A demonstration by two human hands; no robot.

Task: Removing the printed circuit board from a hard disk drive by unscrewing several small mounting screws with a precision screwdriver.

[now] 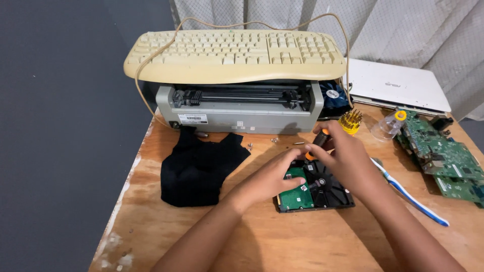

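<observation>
A hard drive lies on the wooden table with its green circuit board facing up. My left hand rests on the drive's top left corner, fingers pressed against it. My right hand is closed around a screwdriver with an orange and black handle, held upright over the drive's far edge. The screwdriver's tip is hidden behind my fingers.
A black cloth lies left of the drive. Behind stand a grey printer with a cream keyboard on top. Small screws, a yellow bit holder, a clear cap, a toothbrush, green boards and a white laptop lie nearby.
</observation>
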